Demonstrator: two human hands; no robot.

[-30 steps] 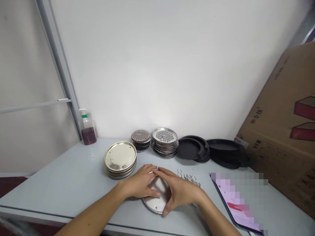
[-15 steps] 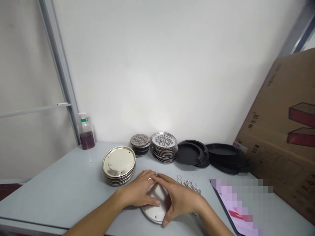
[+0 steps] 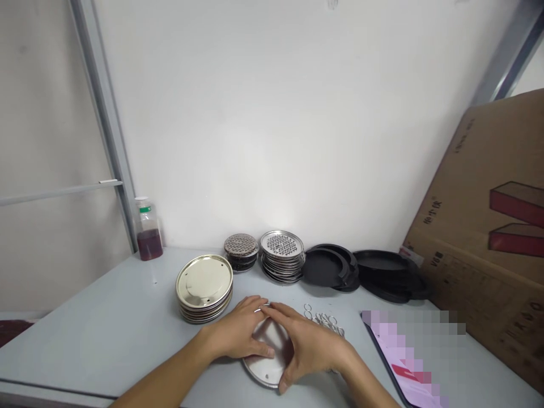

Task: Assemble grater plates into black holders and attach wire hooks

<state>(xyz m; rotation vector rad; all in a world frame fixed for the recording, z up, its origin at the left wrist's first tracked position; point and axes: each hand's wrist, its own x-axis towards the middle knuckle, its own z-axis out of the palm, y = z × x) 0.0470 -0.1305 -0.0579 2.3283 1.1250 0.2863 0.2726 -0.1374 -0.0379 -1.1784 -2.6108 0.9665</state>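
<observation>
A round, shallow metal plate (image 3: 268, 361) with a raised rim and a small hole near its front edge lies at the near middle of the table. My left hand (image 3: 243, 330) grips its far left side, fingers over the far rim and thumb across the face. Around the right side curls my right hand (image 3: 306, 344), its thumb on the near rim and its fingertips meeting the left ones at the far edge. The hands cover much of the plate. Small metal rings (image 3: 325, 320) lie in a loose pile just beyond my right hand, partly hidden by it.
Left of my hands stands a stack of pale gold plates (image 3: 204, 281). Along the wall are perforated discs (image 3: 241, 245), silver grater discs (image 3: 282, 246) and black round trays (image 3: 325, 266). A bottle of dark red liquid (image 3: 149, 243), a phone (image 3: 399, 362) and a cardboard box (image 3: 480, 226) flank them.
The viewpoint has shifted very slightly. Both hands keep the same hold on the metal plate, and nothing on the table has visibly moved.
</observation>
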